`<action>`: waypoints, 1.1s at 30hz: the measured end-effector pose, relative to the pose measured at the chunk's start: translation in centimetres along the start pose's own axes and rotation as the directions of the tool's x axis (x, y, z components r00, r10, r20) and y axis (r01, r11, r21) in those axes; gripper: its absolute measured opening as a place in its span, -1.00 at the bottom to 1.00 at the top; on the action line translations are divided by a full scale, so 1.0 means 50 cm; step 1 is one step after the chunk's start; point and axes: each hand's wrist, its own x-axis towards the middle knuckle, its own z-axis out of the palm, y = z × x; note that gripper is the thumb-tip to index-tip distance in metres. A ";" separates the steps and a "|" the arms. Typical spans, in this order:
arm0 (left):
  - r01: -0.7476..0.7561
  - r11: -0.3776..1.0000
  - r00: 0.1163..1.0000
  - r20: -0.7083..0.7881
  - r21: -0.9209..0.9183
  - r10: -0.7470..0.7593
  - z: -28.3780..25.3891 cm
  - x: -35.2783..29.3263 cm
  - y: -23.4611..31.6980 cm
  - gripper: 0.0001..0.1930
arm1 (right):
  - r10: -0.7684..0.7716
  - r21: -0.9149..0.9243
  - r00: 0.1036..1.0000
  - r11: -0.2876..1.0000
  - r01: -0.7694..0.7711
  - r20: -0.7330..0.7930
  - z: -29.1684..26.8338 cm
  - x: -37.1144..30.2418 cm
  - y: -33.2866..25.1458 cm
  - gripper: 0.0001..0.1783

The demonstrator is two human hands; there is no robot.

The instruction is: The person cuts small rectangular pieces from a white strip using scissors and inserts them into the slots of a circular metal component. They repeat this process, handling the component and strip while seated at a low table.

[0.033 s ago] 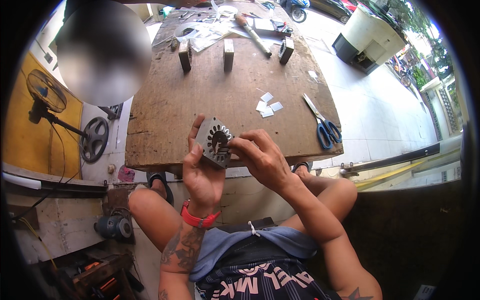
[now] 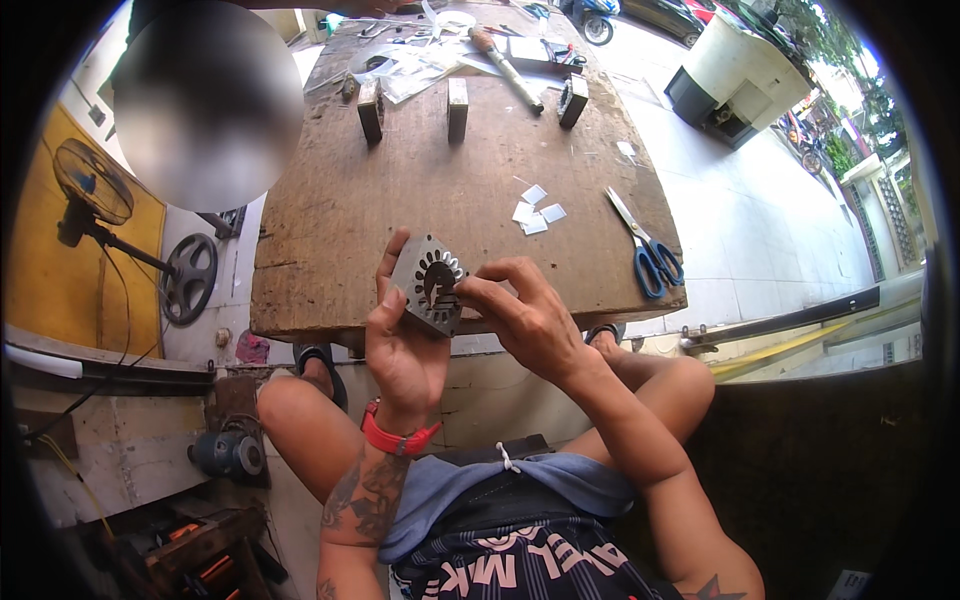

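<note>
Out on the desk [image 2: 330, 215], a loose cluster of small white pieces [image 2: 535, 192] lay just beyond the hands, and there, near the right edge, were the scissors [image 2: 638, 236], blades pointing away! Three more blocks [image 2: 457, 110] stood upright in a spaced row, and behind them a stick [image 2: 512, 78] slanted beside a tangle of clear and white strips [image 2: 405, 82]. And the metal block [image 2: 410, 275]? Up in the left hand [image 2: 405, 345], above the desk's near edge, tilted, the fingers and thumb wrapped firmly around its sides. In came the right hand [image 2: 530, 312], fingers bunched nearly closed at the block's right side, hiding part of it; whether they pinched anything could not be told. What a shape: grey, hard-edged, a round opening ringed with dark rounded slots! Beneath it, scuffed brown wood; over there, blue scissor loops and flat, square-cut white bits.
</note>
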 end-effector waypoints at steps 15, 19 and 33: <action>0.046 0.928 0.985 -0.136 -0.370 -0.103 -0.029 0.025 0.012 -0.37 | 0.238 -0.001 0.970 0.971 -0.238 0.054 0.000 -0.020 0.040 -0.65; 0.087 0.905 0.983 -0.114 -0.416 -0.147 -0.046 0.034 0.027 -0.36 | 0.474 -0.243 0.880 0.853 -0.462 -0.006 -0.042 -0.005 0.157 -0.67; 0.149 0.912 0.978 -0.078 -0.382 -0.192 -0.051 0.031 0.001 -0.47 | 0.601 0.448 0.798 0.702 -0.554 0.045 -0.037 -0.007 0.099 -0.72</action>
